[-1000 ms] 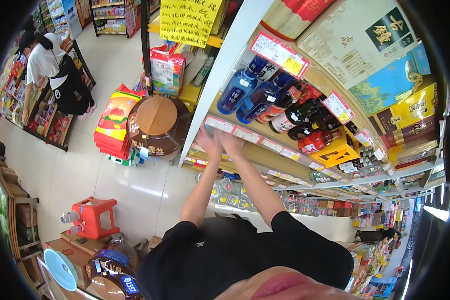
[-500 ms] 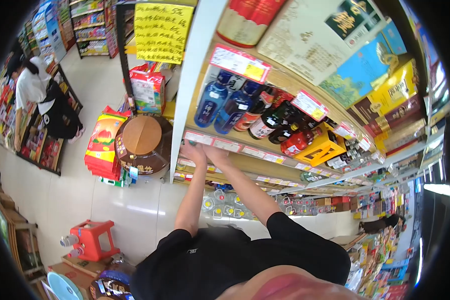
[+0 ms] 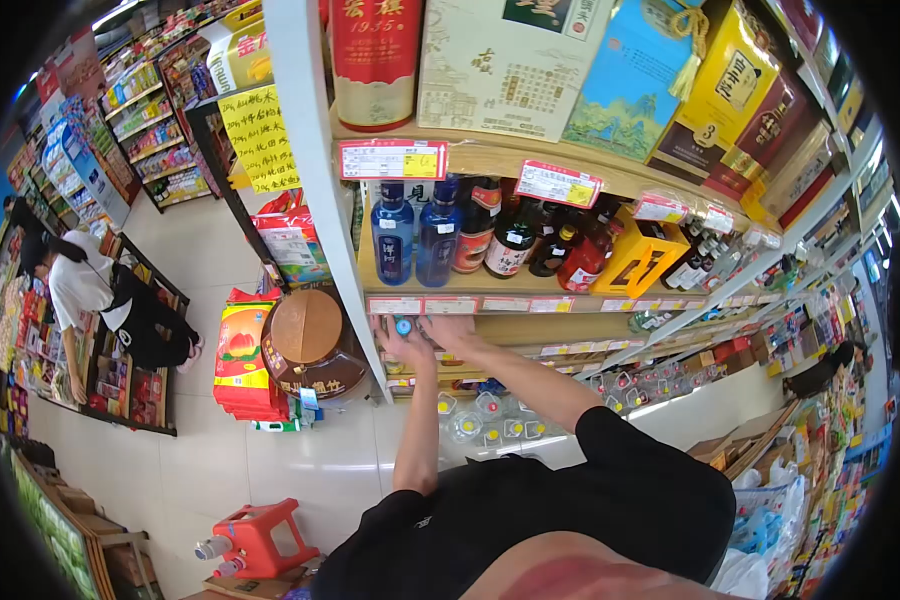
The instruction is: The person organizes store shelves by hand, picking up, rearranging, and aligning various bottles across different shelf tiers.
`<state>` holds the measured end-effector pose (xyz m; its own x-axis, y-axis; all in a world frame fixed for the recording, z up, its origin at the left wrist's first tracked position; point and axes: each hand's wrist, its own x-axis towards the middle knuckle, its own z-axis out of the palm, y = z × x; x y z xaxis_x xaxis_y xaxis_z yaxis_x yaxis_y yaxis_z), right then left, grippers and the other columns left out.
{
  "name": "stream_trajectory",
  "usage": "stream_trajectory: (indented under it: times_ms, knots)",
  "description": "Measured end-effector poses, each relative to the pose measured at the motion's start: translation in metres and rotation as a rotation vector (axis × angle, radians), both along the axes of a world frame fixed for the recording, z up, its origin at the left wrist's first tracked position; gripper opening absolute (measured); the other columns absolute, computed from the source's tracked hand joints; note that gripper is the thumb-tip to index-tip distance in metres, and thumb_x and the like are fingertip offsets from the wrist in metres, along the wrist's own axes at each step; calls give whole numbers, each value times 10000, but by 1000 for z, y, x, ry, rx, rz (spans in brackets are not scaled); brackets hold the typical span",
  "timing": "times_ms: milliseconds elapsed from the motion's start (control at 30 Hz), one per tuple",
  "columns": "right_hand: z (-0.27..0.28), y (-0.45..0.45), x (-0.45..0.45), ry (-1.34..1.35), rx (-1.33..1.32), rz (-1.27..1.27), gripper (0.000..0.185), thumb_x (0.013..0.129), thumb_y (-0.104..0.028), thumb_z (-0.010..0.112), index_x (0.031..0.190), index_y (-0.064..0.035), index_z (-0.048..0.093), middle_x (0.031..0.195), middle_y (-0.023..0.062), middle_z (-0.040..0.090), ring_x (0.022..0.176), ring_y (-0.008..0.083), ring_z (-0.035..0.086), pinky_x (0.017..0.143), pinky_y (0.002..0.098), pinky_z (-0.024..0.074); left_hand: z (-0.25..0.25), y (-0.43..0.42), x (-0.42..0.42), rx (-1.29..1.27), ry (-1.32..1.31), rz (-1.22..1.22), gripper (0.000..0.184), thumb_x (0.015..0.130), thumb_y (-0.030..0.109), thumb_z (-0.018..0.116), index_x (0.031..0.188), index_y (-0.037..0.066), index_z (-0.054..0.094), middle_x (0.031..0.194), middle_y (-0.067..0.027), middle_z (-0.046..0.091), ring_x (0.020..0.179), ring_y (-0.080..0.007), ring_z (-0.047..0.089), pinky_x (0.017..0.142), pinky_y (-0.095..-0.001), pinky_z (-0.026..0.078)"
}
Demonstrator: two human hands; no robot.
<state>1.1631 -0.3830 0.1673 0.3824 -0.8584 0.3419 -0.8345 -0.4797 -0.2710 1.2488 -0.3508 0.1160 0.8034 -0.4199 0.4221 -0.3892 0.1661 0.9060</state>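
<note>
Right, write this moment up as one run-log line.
left hand: at blue-topped item | right hand: beside it | grip: unclear | place: shelf below blue bottles | nearby: person in white top, bending

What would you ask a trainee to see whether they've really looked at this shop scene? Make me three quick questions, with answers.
1. True or false: the left hand and right hand are at a level below the blue bottles.
2. What colour is the plastic stool on the floor? A) blue B) red C) green
3. Fill in: the handwritten sign is on ____ paper.

Key: 1 true; 2 B; 3 yellow.
</note>
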Motion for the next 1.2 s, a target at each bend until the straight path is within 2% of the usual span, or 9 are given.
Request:
stream_trajectory:
  times_ms: [133, 233, 267, 400, 533, 633, 767, 900, 1200]
  knots:
    - [25, 15, -14, 11, 88, 15, 334, 918, -330, 646, 1139, -81, 672, 1062, 178, 710, 953, 390, 680, 800, 525, 547, 40, 33, -3, -21, -95, -53, 412, 868, 27, 739, 1271, -23, 671, 1432, -211, 532, 1306, -385, 536, 1048, -447, 459]
    - [33, 24, -24, 3, -44, 84, 355, 920, -360, 649, 1159, -100, 682, 1022, 151, 730, 877, 336, 719, 653, 480, 586, 61, 60, -9, -27, -96, -95, 369, 897, 35, 719, 1258, -29, 674, 1412, -209, 541, 1271, -383, 558, 1034, -450, 469]
    - [26, 23, -28, -33, -240, 145, 364, 917, -363, 661, 1164, -95, 658, 915, 146, 731, 772, 328, 723, 590, 454, 581, 64, 67, -11, -29, -74, -114, 354, 912, 39, 706, 1256, -36, 672, 1404, -211, 544, 1260, -391, 561, 1034, -460, 465]
    - [66, 64, -41, -130, -170, 126, 355, 909, -343, 677, 1143, -82, 619, 667, 122, 690, 591, 347, 693, 527, 461, 551, 72, 94, -12, -47, -75, -137, 311, 939, 42, 689, 1238, -41, 674, 1377, -206, 527, 1190, -330, 593, 957, -409, 523]
    - [60, 108, -70, -111, -97, 52, 403, 913, -368, 680, 1184, -78, 612, 696, 135, 700, 609, 330, 701, 539, 449, 558, 49, 126, -12, -107, 76, -236, 320, 962, 62, 690, 1261, -50, 664, 1358, -195, 516, 1149, -279, 593, 918, -380, 536]
    - [41, 149, -104, -100, -10, 3, 470, 921, -420, 650, 1256, -96, 590, 622, 135, 668, 564, 344, 684, 504, 470, 545, 57, 168, -17, 109, -60, -273, 341, 954, 82, 709, 1262, -58, 660, 1355, -195, 525, 1132, -289, 598, 935, -387, 516]
    - [13, 203, -160, -91, 22, -53, 473, 928, -431, 650, 1252, -95, 575, 703, 142, 684, 617, 351, 690, 543, 468, 555, 3, 204, -29, 215, -99, -277, 366, 940, 147, 743, 1228, -65, 665, 1248, -193, 611, 1092, -306, 616, 914, -418, 504]
    - [-20, 247, -222, -15, 350, -192, 446, 933, -425, 636, 1229, -103, 549, 682, 144, 670, 612, 372, 680, 542, 497, 542, 8, 224, -70, 409, -36, -382, 406, 910, 188, 784, 1195, -77, 669, 1226, -184, 631, 1044, -301, 638, 908, -403, 499]
    - [-36, 309, -342, -96, 381, -618, 378, 921, -368, 650, 1202, -134, 555, 706, 130, 675, 661, 371, 689, 584, 509, 539, 27, 164, -220, 301, -58, -823, 252, 937, 133, 726, 1102, -54, 687, 1185, -165, 637, 1036, -297, 609, 938, -406, 470]
